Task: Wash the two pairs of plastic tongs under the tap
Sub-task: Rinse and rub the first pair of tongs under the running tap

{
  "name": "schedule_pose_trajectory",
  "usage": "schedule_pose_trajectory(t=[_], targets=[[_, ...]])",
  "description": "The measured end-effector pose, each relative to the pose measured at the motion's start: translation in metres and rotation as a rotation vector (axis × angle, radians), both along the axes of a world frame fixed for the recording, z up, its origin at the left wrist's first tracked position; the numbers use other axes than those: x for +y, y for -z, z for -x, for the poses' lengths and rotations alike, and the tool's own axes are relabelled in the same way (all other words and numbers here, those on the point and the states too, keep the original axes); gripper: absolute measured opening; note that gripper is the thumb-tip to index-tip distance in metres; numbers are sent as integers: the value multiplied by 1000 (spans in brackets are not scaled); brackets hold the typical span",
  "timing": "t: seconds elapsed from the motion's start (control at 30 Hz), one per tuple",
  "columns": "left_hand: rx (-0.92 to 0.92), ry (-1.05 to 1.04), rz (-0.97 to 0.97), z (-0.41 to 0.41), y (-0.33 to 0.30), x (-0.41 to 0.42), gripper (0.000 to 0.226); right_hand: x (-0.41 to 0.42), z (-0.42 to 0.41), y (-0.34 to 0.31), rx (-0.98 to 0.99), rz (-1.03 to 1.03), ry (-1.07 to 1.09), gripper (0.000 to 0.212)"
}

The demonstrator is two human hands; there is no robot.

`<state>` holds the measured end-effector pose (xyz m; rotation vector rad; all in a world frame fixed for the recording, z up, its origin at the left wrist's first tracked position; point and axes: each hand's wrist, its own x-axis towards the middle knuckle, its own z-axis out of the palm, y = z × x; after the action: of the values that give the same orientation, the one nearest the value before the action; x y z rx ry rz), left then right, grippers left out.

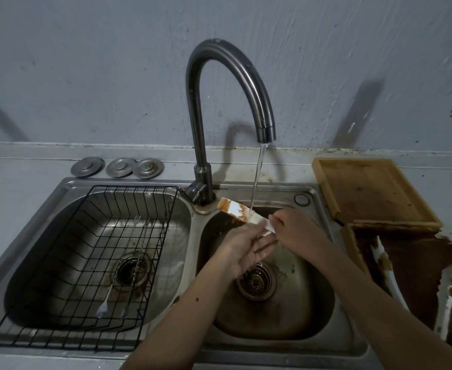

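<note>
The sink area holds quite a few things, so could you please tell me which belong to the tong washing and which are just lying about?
Part of the job:
- white tongs, sauce-stained, pinched by the right hand
- left hand, open beneath
- tap, running
- second tongs, dirty, on the stained tray

Lying about:
- wire rack holding metal skewers
- three metal lids
- wooden board

- We are in a home kitchen, plainly well used.
- We see a steel double-bowl sink [192, 263] set in a counter, with a curved tap [219, 102] running.
- A black wire rack [86, 263] sits in one bowl.
- A stained wooden chopping board [374, 193] lies beside the sink.
</note>
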<state>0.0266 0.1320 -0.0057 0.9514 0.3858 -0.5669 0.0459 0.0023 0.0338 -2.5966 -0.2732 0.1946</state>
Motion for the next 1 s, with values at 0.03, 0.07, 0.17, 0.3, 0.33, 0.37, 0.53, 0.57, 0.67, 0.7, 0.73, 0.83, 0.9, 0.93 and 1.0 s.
schedule_pose_trajectory(t=[0.03, 0.07, 0.17, 0.3, 0.33, 0.37, 0.53, 0.57, 0.67, 0.7, 0.73, 0.83, 0.9, 0.93, 1.0], targets=[[-12, 34, -22, 3, 3, -1, 17, -3, 1, 0, 16, 9, -9, 40], [-8, 38, -41, 5, 5, -1, 18, -6, 2, 1, 26, 17, -18, 40], [64, -108, -42, 3, 5, 2, 32, -8, 7, 4, 5, 39, -34, 43], [92, -214, -48, 7, 11, -2, 45, 1, 13, 13, -38, 2, -16, 44], [84, -173, -66, 9, 12, -4, 40, 2, 13, 14, -43, -8, -4, 43], [75, -132, -90, 11, 13, -4, 34, 1, 14, 15, -43, -13, 1, 43], [168, -101, -15, 5, 10, 9, 60, -7, 17, 14, -52, 12, -56, 43], [183, -87, 12, 6, 9, 7, 66, -7, 17, 14, -59, 16, -61, 43], [154, -7, -29, 10, 9, -2, 55, -10, 16, 14, -70, 6, -42, 42], [144, 18, -43, 11, 8, -1, 49, -12, 16, 14, -65, -3, -37, 42], [142, 31, -35, 11, 5, 1, 48, -15, 16, 13, -61, -10, -38, 41], [196, 14, 95, 6, 5, 15, 78, -20, 17, 13, -82, -21, -55, 40], [217, 31, 153, 8, 4, 17, 88, -21, 18, 14, -89, -22, -49, 39], [211, 52, 152, 10, 3, 16, 87, -21, 19, 15, -86, -25, -44, 39], [174, 101, 79, 14, 2, 10, 68, -22, 20, 19, -73, -27, -39, 38]])
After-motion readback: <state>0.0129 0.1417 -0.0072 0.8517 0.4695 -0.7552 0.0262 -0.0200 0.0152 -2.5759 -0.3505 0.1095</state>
